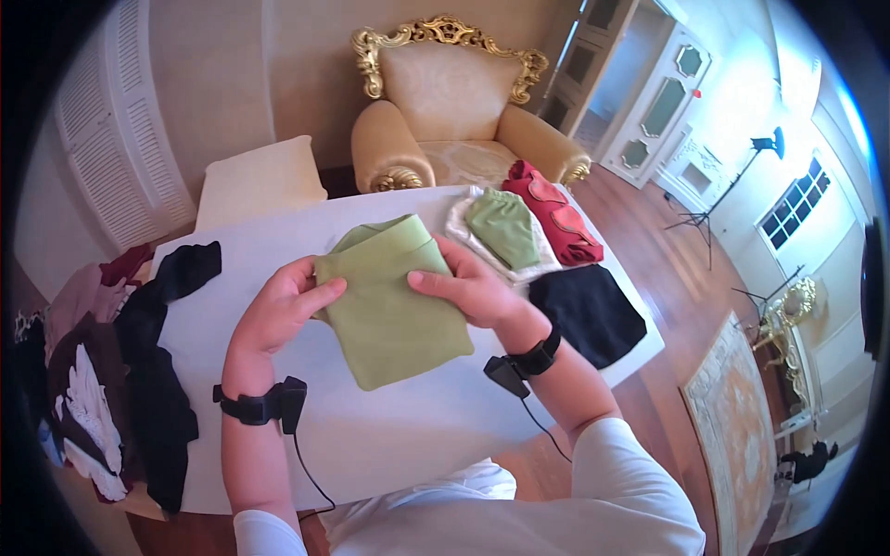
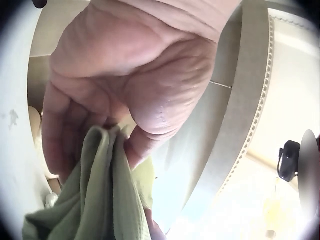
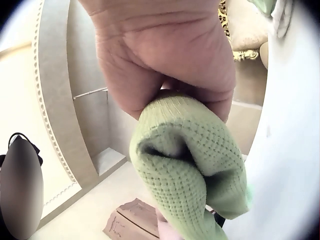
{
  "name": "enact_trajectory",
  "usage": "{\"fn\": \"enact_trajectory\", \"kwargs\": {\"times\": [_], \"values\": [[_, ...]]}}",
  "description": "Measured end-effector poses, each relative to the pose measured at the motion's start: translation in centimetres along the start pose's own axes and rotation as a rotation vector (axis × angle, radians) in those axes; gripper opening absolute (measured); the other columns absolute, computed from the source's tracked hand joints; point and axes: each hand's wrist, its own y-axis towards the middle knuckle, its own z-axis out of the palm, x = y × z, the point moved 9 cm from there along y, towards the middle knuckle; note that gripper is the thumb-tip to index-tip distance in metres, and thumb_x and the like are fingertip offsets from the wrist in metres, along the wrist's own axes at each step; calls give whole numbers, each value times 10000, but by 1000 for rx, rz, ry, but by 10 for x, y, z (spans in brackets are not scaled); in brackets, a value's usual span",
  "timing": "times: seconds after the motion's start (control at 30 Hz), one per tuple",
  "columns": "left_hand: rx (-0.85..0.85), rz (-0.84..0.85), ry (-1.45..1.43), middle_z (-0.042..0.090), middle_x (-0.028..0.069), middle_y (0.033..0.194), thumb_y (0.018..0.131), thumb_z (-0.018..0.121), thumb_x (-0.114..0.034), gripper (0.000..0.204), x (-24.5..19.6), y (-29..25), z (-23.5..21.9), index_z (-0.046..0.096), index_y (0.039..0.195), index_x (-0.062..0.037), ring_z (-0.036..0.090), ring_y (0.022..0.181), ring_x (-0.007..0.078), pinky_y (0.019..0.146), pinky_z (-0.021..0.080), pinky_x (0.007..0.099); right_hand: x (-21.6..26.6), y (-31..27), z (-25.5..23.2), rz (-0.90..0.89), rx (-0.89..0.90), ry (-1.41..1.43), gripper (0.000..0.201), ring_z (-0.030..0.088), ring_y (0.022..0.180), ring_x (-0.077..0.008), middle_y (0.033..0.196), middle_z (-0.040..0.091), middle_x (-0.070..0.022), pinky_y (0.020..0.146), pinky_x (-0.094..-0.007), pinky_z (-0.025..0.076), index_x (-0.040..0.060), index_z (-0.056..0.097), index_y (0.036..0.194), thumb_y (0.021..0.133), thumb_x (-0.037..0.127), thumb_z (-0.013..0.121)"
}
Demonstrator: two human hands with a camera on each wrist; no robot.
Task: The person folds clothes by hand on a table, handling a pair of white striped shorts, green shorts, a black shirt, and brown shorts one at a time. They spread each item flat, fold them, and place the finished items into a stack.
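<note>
A folded light green knit garment [image 1: 394, 320] is held up over the white table in the head view. My left hand [image 1: 283, 301] pinches its left edge, thumb on the front face and fingers behind. At the upper right edge, my right hand [image 1: 477, 287] grips it the same way. Several soft layers of the green cloth [image 2: 107, 185] hang from between thumb and fingers in the left wrist view. In the right wrist view, the waffle-textured fabric [image 3: 170, 185] curls into a rounded fold below my right hand [image 3: 165, 60].
On the white table [image 1: 250, 463], a green folded piece [image 1: 505, 227] lies on white cloth beside a red bundle [image 1: 556, 218]. A black folded garment [image 1: 593, 315] is at the right. Dark and pale clothes [image 1: 97, 380] are heaped along the left edge. A gilded armchair [image 1: 454, 102] stands behind.
</note>
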Motion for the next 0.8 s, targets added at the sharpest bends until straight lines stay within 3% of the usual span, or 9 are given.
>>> {"fn": "enact_trajectory", "kwargs": {"times": [0.2,0.4,0.47,0.57,0.8], "values": [[30,6,118,755,125,1170,1047,661,-286,358,-8,-2,4,616,1322,-61,715,1025,172,927,555,326,49,-59,-58,136,-221,-59,496,699,1165,-200,1307,699,-80,1016,-380,574,50,549,1454,1008,157,736],[34,46,130,756,119,1147,1054,645,-317,381,-23,-7,7,602,1335,-62,715,1006,160,917,560,308,98,-130,-169,221,-450,-173,562,712,1176,-233,1343,690,-110,1015,-402,594,50,518,1511,1000,135,734],[45,54,121,757,116,1141,1051,651,-327,392,-23,-6,8,601,1336,-62,717,995,155,912,562,304,99,-161,-208,295,-583,-222,585,712,1180,-237,1358,682,-116,1019,-403,595,50,506,1527,996,135,736],[55,68,114,759,114,1131,1046,660,-344,412,-24,-6,9,599,1340,-63,720,978,149,906,565,301,84,-194,-246,369,-609,-200,606,713,1179,-237,1369,676,-122,1022,-400,595,51,498,1538,993,157,742],[52,72,110,764,112,1115,1047,662,-355,417,-26,-8,9,602,1339,-63,723,970,146,901,566,297,49,-226,-273,446,-578,-143,616,712,1185,-239,1385,673,-130,1013,-404,597,55,496,1536,997,209,751]]}}
